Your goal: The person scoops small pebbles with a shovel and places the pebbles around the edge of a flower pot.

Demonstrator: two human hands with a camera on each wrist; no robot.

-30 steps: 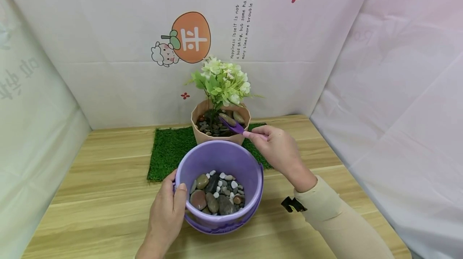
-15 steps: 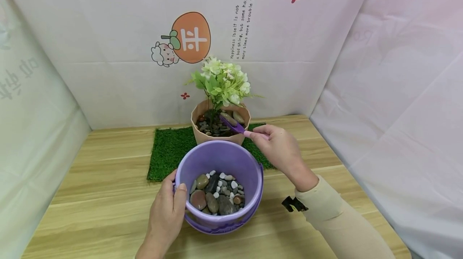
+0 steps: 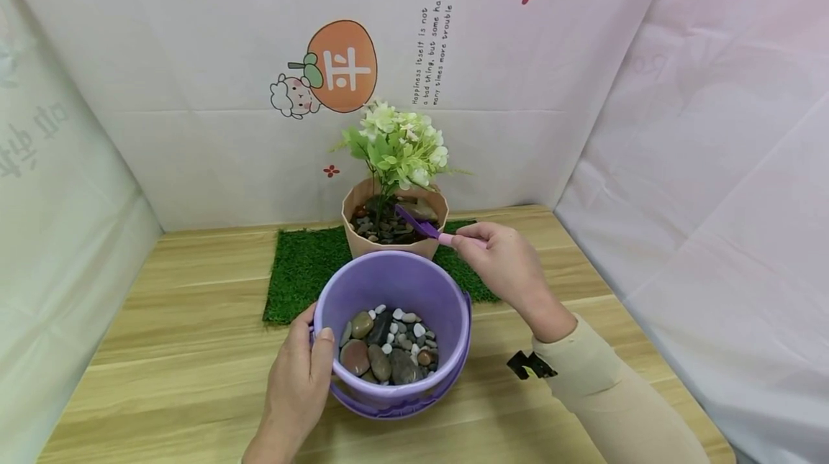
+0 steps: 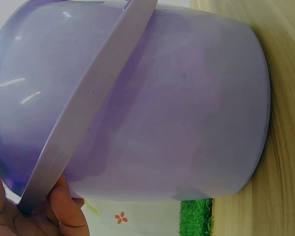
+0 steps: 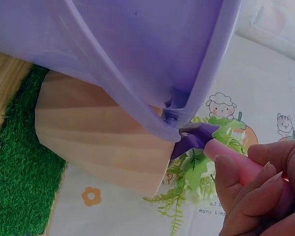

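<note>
My left hand grips the left rim of a purple bucket, thumb over the edge, where the bucket's handle joins in the left wrist view. Large and small pebbles lie at the bottom of it. In my right hand is the pink grip of a small toy shovel. Its purple blade is tipped on its side inside a peach flowerpot, against a large stone. Dark pebbles surround the stem of the pot's white-flowered plant.
The pot stands on a green turf mat, directly behind the bucket. Beneath is a wood-grain table. Printed white cloth hangs close behind the plant, and more cloth closes off both sides.
My right hand has turned the shovel and shifted slightly right. The long stone that lay on the blade has slid off into the pot. My left hand and the bucket stay put.
</note>
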